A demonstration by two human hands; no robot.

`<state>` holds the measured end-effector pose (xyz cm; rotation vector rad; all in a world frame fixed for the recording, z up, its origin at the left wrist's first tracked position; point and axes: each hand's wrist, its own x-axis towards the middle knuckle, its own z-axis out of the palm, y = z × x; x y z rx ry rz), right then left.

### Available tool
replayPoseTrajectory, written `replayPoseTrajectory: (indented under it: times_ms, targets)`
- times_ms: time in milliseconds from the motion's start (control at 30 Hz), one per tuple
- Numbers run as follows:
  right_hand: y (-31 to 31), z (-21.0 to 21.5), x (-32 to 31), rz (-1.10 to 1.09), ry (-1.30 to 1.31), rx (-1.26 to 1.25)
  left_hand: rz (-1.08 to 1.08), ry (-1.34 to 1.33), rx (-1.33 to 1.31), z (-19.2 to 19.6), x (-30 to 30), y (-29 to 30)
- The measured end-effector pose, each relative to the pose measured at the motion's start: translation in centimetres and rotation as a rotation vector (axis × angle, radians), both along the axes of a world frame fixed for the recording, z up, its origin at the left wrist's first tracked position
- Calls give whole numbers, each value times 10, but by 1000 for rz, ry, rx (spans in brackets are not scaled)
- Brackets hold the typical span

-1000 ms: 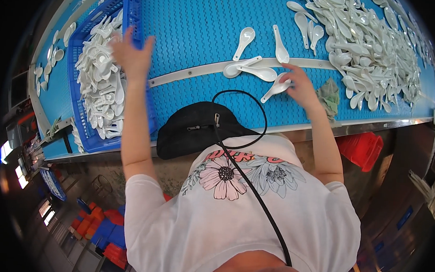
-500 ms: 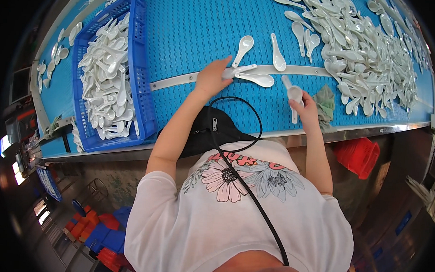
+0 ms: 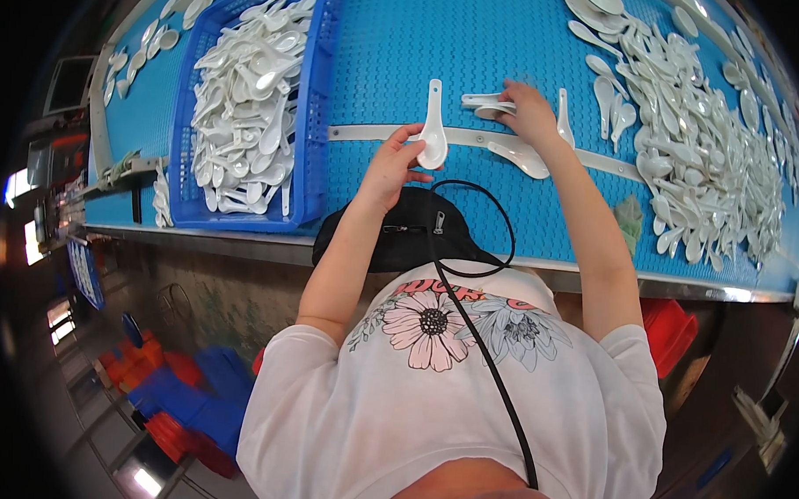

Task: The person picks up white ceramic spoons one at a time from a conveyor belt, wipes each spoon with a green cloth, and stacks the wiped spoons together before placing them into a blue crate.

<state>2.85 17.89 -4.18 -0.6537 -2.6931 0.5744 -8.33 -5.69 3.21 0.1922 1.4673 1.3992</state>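
My left hand (image 3: pixel 390 168) is closed on a white ceramic soup spoon (image 3: pixel 432 145), gripping it at the bowl. That spoon's handle points away from me. Further off and to the right, my right hand (image 3: pixel 529 113) has its fingertips closed around white soup spoons (image 3: pixel 486 102) lying together, handles to the left; its palm is hidden. Just below that hand, a loose spoon (image 3: pixel 521 157) rests by the pale strip (image 3: pixel 461 136) across the blue surface. Another spoon (image 3: pixel 563 119) shows partly behind my right wrist.
A blue plastic basket (image 3: pixel 313 150) full of white spoons stands at the left. To the right spreads a large heap of spoons (image 3: pixel 702 154). A greenish cloth (image 3: pixel 629 221) lies near the front edge, with a red container (image 3: pixel 668 334) below. A black bag (image 3: pixel 409 232) hangs at my waist.
The view has shifted. My right hand has moved from the near edge up to the middle, over spoons there. My left hand now holds a spoon with its handle pointing away.
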Motion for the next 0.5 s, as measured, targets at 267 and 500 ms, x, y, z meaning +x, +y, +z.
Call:
replayPoseTrajectory:
  times_ms: [267,500]
  targets:
    - [-32,20,4,-252,232,-597,138,34,89,-1,6,-1]
    - [-119,94,21,20,230,-978,20,-166,417,-21,27,31]
